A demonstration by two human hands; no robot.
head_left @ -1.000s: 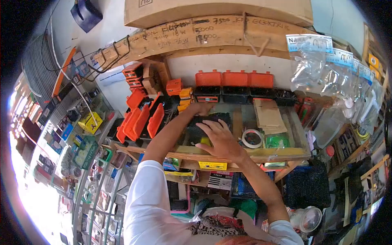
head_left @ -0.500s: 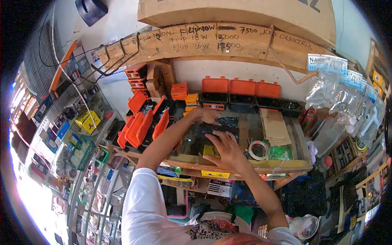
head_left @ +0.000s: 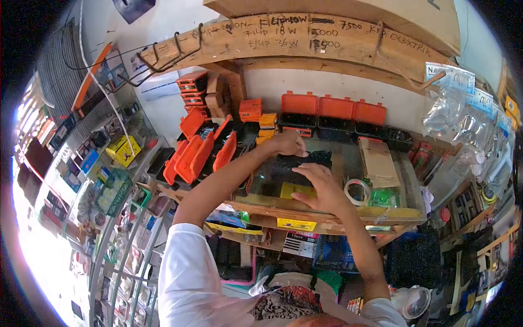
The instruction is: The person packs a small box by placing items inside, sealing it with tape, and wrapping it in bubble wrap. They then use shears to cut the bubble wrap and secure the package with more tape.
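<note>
Both hands on a dark flat pack on the counter, not yet lifted.

Orange-lidded cases (head_left: 199, 155) open at left; left hand (head_left: 287, 144) curled over the far edge of the dark pack (head_left: 280, 171); right hand (head_left: 321, 188) spread flat, fingers open, pressing its near side by a yellow label (head_left: 294, 191); tape roll (head_left: 357, 191) and cardboard stack (head_left: 376, 161) crowding just right.

On the glass counter (head_left: 348, 163), a roll of tape (head_left: 358, 192) lies at three o'clock from the right hand (head_left: 322, 187). The left hand (head_left: 287, 144) sits at eleven. Open boxes (head_left: 333, 113) line the wall at twelve; cardboard sheets (head_left: 377, 161) at two.
</note>
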